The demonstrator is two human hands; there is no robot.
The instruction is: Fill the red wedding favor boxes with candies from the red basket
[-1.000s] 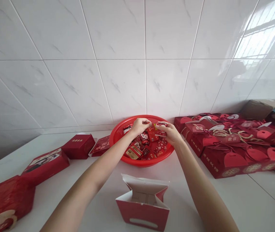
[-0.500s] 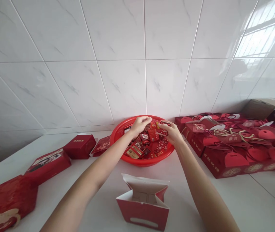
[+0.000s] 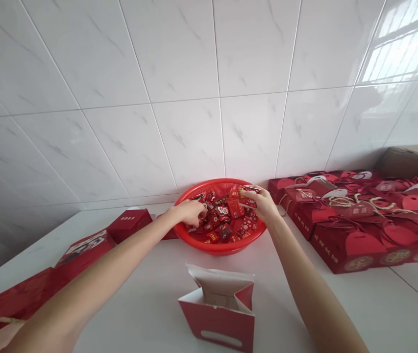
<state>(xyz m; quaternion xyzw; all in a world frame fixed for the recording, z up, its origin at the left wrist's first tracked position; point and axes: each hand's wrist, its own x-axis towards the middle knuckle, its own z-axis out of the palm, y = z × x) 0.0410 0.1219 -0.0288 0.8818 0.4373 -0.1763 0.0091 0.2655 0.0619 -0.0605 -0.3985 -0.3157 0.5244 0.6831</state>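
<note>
A red plastic basket [image 3: 220, 248] holds many small red-wrapped candies [image 3: 223, 212]. My left hand [image 3: 193, 213] reaches into its left side, fingers bent down among the candies; what they hold, if anything, is hidden. Over the basket's right side, my right hand [image 3: 262, 202] is closed on small red packets [image 3: 250, 189]. Nearer to me stands a red paper box [image 3: 219, 321] with its top open and its white inside showing.
Many closed red gift boxes [image 3: 348, 245] with twine and ribbons crowd the right side. More red boxes [image 3: 130, 224] line the left. A cardboard box [image 3: 402, 162] is at the back right, and a tiled wall [image 3: 186, 142] rises behind.
My left hand has moved left and down from above the basket's middle into its left side. My right hand stays with its packets. The view has shifted slightly.
</note>
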